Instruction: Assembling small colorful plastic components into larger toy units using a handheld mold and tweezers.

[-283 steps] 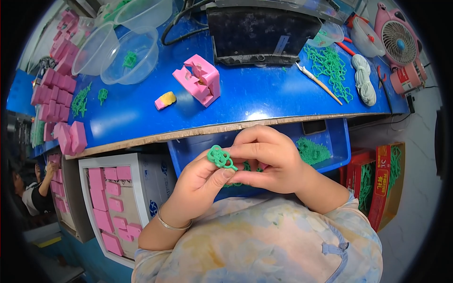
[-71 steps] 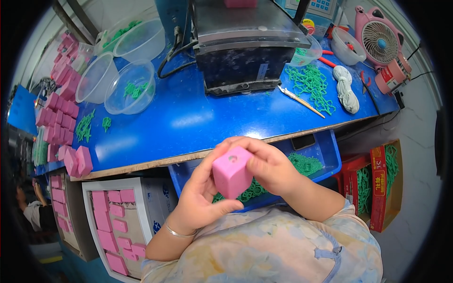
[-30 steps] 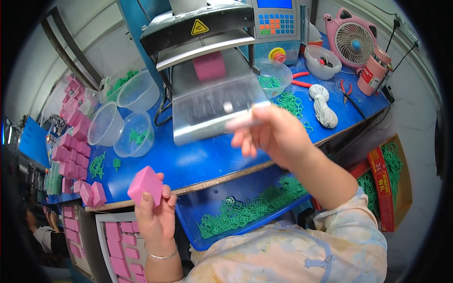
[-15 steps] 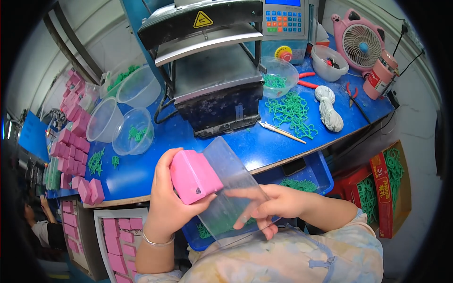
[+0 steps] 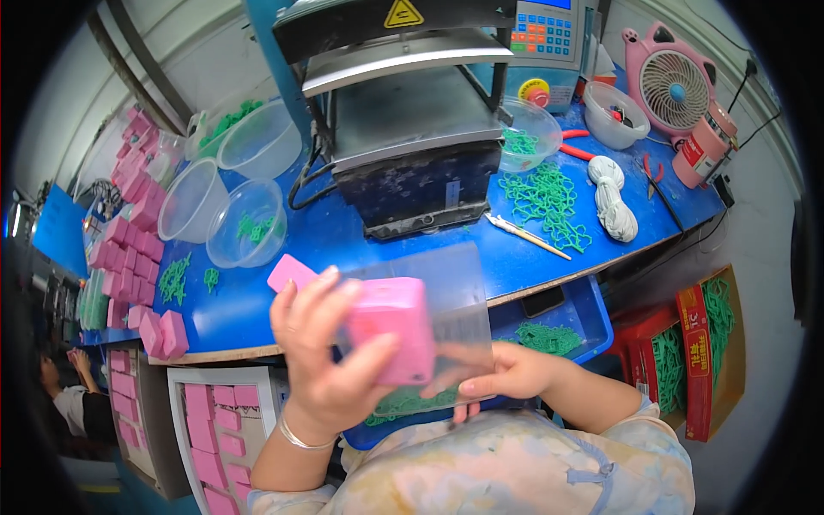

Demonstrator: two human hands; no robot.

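Note:
My left hand [image 5: 322, 356] grips a pink block [image 5: 403, 330] with rounded edges, its fingers slightly blurred. A smaller pink piece [image 5: 290, 271] shows beyond those fingertips; whether it lies on the table or is held, I cannot tell. The block is against a clear plastic sheet or tray [image 5: 459, 275], tilted above the table's front edge. My right hand [image 5: 519, 371] grips the plastic's lower right edge, thumb on the near side and some fingers showing through it. Beneath the plastic, a blue bin [image 5: 592, 313] holds green rubbery loops [image 5: 548, 339].
A black press [image 5: 421, 180] stands mid-table. Clear bowls [image 5: 193, 202] are on its left; green loops [image 5: 549, 202], a brush-like stick [image 5: 532, 239], white cord [image 5: 609, 202] and a pink fan [image 5: 671, 81] on its right. Pink blocks [image 5: 129, 257] pile up far left. Another person [image 5: 73, 395] sits beyond.
The left hand has turned the pink block more upright. The plastic has swung more upright too, and a smaller pink piece now shows beyond the left fingers. The view has shifted slightly.

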